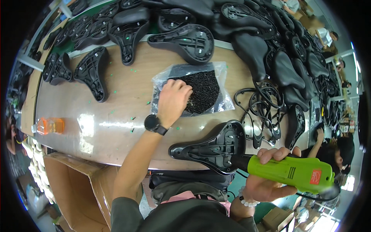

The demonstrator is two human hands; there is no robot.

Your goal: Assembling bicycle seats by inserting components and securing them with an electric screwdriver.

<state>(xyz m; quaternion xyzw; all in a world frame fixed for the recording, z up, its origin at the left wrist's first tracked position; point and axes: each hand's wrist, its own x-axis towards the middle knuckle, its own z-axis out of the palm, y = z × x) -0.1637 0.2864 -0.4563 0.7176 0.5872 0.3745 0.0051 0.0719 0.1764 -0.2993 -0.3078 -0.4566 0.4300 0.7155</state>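
Note:
My left hand (174, 99), with a black watch (152, 123) on its wrist, reaches into a heap of small black screws (205, 91). Its fingers are curled down into the heap's left side, and the fingertips are hidden. The heap lies on a clear plastic bag (228, 102). My right hand (266, 181) is wrapped round a green electric screwdriver (290, 172), held level at the lower right. The screwdriver's dark front end points left, over the right part of an upturned black bicycle saddle (193, 150) at the table's near edge; whether it touches cannot be seen.
Upturned saddles (189, 42) and a heap of others (251, 50) line the far and right sides. Black looped parts (257, 102) lie right of the bag. An orange bottle (52, 125) is at left, above a cardboard box (73, 189). Green bits (133, 118) dot the table (116, 145).

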